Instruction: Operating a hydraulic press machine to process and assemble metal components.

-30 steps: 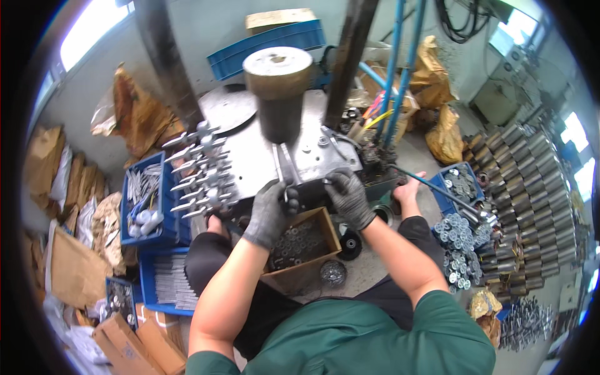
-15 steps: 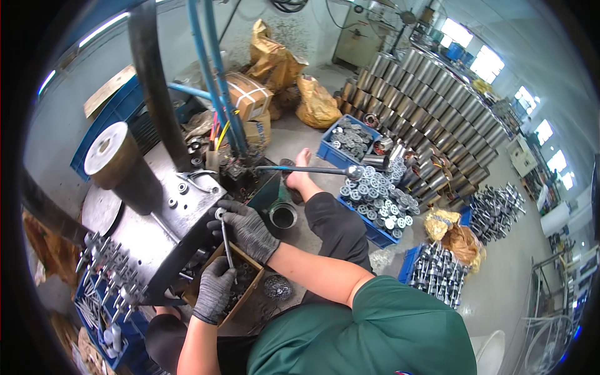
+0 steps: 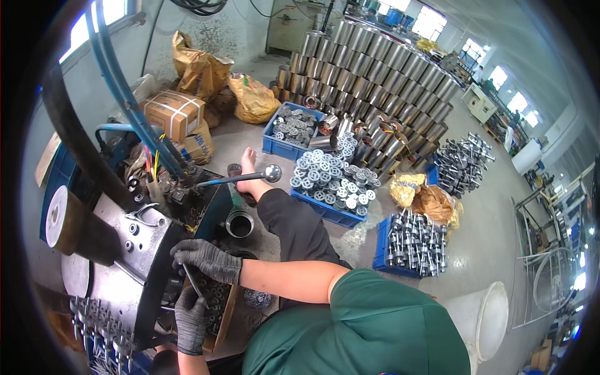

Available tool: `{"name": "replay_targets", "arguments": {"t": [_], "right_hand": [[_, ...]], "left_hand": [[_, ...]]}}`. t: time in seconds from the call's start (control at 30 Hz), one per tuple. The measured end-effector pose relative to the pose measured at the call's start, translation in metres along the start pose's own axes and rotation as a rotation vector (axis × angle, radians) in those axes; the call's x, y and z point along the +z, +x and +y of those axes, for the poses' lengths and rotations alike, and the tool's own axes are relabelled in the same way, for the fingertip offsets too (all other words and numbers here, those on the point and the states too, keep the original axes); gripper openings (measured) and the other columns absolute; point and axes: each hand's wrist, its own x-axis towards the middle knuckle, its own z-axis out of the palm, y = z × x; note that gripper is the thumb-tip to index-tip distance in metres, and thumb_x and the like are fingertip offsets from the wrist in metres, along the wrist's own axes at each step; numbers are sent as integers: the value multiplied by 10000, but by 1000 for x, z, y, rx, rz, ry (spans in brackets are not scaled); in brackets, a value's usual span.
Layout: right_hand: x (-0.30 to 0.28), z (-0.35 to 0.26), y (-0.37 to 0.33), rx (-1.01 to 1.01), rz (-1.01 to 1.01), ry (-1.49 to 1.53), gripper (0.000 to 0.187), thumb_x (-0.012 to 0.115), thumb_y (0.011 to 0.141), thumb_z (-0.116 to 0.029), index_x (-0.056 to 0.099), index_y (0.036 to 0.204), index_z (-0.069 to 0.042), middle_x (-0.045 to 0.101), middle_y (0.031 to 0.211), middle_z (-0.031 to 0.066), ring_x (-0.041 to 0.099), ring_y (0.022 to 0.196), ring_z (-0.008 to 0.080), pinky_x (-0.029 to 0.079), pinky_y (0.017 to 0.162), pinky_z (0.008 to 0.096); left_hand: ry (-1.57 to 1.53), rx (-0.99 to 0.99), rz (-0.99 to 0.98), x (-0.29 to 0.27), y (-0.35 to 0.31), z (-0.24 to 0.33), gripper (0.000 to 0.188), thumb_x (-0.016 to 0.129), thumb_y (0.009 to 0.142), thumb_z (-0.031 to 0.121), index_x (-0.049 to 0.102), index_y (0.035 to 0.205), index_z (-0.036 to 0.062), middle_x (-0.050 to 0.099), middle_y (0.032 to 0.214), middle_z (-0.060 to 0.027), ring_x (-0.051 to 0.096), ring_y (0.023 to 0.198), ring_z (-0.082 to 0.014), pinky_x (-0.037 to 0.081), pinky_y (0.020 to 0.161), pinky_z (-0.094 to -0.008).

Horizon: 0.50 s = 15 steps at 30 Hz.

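Observation:
My right hand (image 3: 209, 259), in a grey knit glove, has its fingers closed round the upper end of a slim metal rod (image 3: 192, 281). Lower down, my left hand (image 3: 190, 322), gloved alike, grips the same rod, which stands tilted in front of the machine's metal table (image 3: 153, 240). My right fingers hide the rod's top. Beneath my hands, a cardboard box (image 3: 230, 312) holds many small ring-shaped bearings (image 3: 215, 303). Two loose bearings (image 3: 133, 229) and a forked metal piece (image 3: 144, 214) lie on the metal table.
A ball-ended lever (image 3: 234, 180) juts from the machine. Several upright shafts (image 3: 103, 322) stand at the table's near left edge. Right of my leg are blue crates (image 3: 337, 215) of slotted metal discs, then stacked metal cylinders (image 3: 375, 81). A white bucket (image 3: 490, 319) stands right.
The view has swung right, shifting the scene leftward. My right fingers now cover the rod's upper end, where a ring showed before. Both hands remain on the rod.

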Motion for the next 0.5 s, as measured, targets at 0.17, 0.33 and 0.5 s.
{"name": "replay_targets", "arguments": {"t": [0.17,0.33,0.5], "right_hand": [[-7,6,-9,-32,16,-67,249,678,1000,-244,696,1109,-21,714,922,45,660,839,115,554,797,288],[-9,25,-18,-81,-122,-221,349,650,1023,-262,641,1253,1,689,1050,37,636,1009,111,519,920,298],[-1,35,-38,-58,-92,-67,201,629,1010,-220,661,1131,-62,672,947,22,630,866,107,525,820,289]], "left_hand": [[73,4,-7,-2,1,-13,337,585,947,-22,597,1284,-36,661,1082,-64,607,947,-117,514,819,-254],[38,73,-3,-5,1,-23,359,600,977,30,582,1328,-45,683,1148,-92,632,1017,-152,516,910,-296],[123,97,7,-3,-9,-11,362,599,1003,52,569,1352,-41,678,1196,-104,650,1040,-173,521,945,-303]]}}
